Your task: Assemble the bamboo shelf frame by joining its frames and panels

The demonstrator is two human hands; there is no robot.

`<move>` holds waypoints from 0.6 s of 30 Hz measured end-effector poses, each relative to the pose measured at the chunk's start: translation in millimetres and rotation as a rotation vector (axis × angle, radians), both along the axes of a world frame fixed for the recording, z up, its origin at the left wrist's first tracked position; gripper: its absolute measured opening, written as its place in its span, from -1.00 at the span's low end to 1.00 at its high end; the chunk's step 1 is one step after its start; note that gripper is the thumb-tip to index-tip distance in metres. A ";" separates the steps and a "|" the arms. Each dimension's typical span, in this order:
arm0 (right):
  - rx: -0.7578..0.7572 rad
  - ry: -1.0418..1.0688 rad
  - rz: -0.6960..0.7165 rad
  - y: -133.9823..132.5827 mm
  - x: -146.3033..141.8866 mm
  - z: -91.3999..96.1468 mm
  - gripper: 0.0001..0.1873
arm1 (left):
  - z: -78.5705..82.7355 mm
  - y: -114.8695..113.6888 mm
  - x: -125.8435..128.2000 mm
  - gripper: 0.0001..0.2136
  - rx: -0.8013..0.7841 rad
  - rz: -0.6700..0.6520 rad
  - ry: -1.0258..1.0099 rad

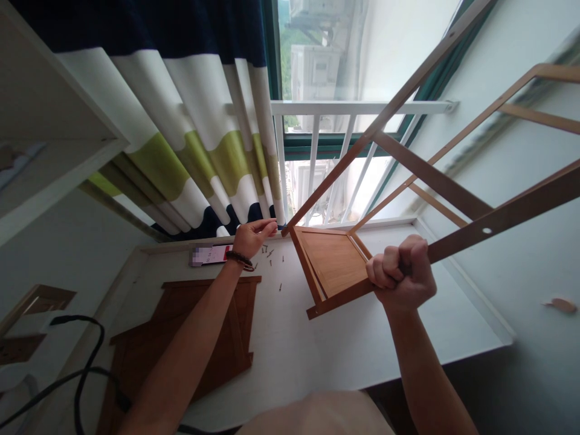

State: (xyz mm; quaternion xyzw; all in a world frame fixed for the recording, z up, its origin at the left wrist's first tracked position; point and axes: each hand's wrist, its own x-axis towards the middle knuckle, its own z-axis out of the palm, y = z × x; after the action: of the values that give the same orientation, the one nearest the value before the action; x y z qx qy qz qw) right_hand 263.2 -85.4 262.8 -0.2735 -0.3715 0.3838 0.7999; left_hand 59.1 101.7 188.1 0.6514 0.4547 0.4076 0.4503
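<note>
A brown wooden rack frame (457,196) slants up to the right, with a wooden panel (333,257) fitted at its low end. My right hand (403,275) is closed in a fist around its near rail. My left hand (256,237), with a dark bead bracelet at the wrist, pinches thumb and fingers together beside the lower end of the far rail. Whatever is between those fingertips is too small to make out. Several small screws (270,262) lie scattered on the white surface below my left hand.
Loose wooden panels (240,320) lie on the white tabletop (290,350) at left, partly under my left forearm. A phone (211,255) rests near the back edge. Black cables (84,377) hang at lower left. Behind are a striped curtain (199,115), white railing (353,109) and window.
</note>
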 end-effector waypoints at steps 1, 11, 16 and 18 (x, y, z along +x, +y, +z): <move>0.006 -0.002 0.004 0.2 0.1 -0.2 -0.66 | -0.4 0.5 -0.6 -0.59 -0.002 -0.003 0.004; -0.009 -0.009 -0.020 1.0 -1.3 -0.6 -0.67 | -2.4 7.7 -4.9 -0.59 -0.190 -0.071 -0.086; -0.018 -0.005 -0.021 -0.1 -1.0 -0.4 -0.67 | -5.5 9.9 -6.2 -0.67 -0.053 -0.099 0.007; -0.026 -0.004 -0.025 -0.2 -0.9 -0.5 -0.66 | -5.8 9.2 -7.3 -0.71 0.068 -0.098 0.055</move>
State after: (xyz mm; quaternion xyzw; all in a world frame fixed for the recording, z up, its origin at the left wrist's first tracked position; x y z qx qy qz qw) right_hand 262.3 -85.5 262.3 -0.2893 -0.3645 0.3781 0.8003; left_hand 51.8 110.9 182.3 0.6987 0.4205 0.3822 0.4347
